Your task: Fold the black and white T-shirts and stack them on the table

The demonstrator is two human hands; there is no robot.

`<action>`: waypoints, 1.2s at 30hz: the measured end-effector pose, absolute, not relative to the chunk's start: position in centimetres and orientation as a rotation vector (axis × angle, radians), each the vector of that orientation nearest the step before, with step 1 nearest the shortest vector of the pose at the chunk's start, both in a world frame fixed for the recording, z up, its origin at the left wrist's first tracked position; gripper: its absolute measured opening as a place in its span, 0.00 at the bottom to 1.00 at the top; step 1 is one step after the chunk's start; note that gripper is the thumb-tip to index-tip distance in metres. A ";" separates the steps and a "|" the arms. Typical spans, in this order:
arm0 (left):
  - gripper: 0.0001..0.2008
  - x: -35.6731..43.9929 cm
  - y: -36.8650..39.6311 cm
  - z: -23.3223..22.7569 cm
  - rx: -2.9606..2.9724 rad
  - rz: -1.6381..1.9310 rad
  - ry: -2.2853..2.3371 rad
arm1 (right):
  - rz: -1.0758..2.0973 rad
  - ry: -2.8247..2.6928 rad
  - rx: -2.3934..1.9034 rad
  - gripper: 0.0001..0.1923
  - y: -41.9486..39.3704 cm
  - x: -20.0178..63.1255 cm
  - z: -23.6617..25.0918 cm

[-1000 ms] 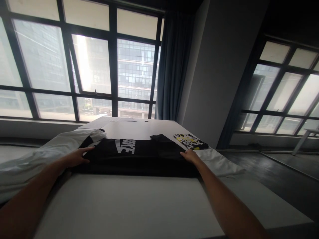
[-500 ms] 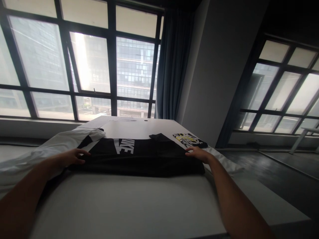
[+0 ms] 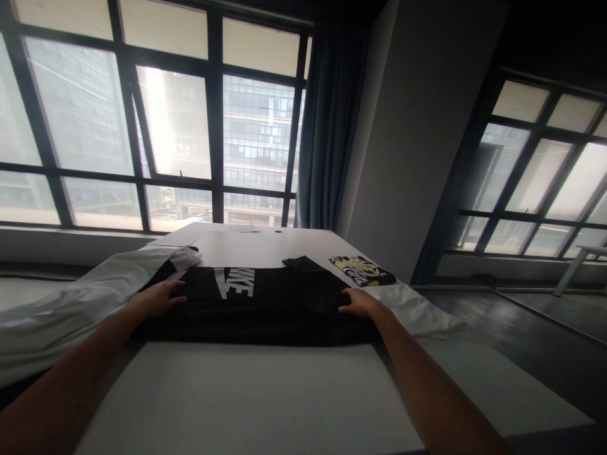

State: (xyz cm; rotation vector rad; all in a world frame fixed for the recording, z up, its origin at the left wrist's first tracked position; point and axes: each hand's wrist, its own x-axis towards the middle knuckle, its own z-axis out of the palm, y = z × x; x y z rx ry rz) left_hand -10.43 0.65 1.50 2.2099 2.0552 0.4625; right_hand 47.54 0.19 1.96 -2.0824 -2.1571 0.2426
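One black shirt (image 3: 265,303) with a white logo lies folded on the pale surface (image 3: 246,398). Two hands rest flat on it, fingers spread, gripping nothing: left hand (image 3: 159,297) on its left edge, right hand (image 3: 360,303) on its right. One white garment (image 3: 85,303) lies beside it, and one patterned piece (image 3: 363,270) behind.

A black shirt (image 3: 265,303) lies spread on the desk (image 3: 246,398). The left hand (image 3: 156,298) rests flat on its left edge, the right hand (image 3: 363,303) on its right edge. White cloth (image 3: 76,303) spills over the desk's left edge; a patterned folded cloth (image 3: 363,270) sits near the far right corner.
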 end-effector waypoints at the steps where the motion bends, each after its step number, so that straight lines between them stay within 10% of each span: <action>1: 0.32 -10.4 0.8 1.3 2.222 0.429 2.035 | 0.227 -2.163 -2.075 0.34 0.3 47.3 1.7; 12: 0.13 -11.0 1.4 -0.2 2.304 0.467 2.077 | -0.055 -2.089 -1.898 0.23 2.3 46.7 -1.1; 36: 0.30 -10.8 0.4 1.2 2.337 0.500 2.076 | 0.039 -2.210 -1.770 0.28 0.5 42.6 -0.1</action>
